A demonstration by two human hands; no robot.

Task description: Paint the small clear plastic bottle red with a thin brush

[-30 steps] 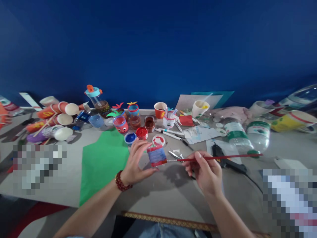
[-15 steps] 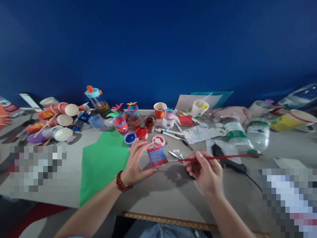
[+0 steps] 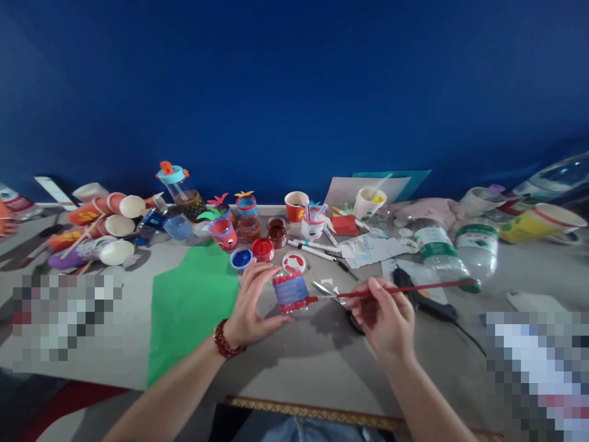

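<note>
Between the thumb and fingers of my left hand [image 3: 253, 307] is a small clear plastic cup [image 3: 291, 291], tipped on its side. Blue paint covers its middle, and red bands run along both ends. My right hand [image 3: 384, 319] pinches a thin red paintbrush [image 3: 414, 288]; its red-loaded bristles touch the cup's lower right edge. Just behind the cup stand an open jar of blue paint [image 3: 242, 259] and an open jar of red paint [image 3: 262, 248]. A white lid smeared with red [image 3: 294, 263] lies beside them. Scissors [image 3: 331, 292] rest partly behind the brush and my right hand.
Green paper [image 3: 191, 313] lies left of my left hand. A black glue gun [image 3: 423, 298] with a cord lies to the right. Plastic bottles [image 3: 437, 245], paper cups [image 3: 118, 251], pens [image 3: 315, 249] and decorated cups [image 3: 223, 234] line the back, before a blue wall [image 3: 294, 104].
The brush tip has shifted slightly along the cup's red end band, and the brush has tilted a little. The cup has turned slightly in my left hand.
</note>
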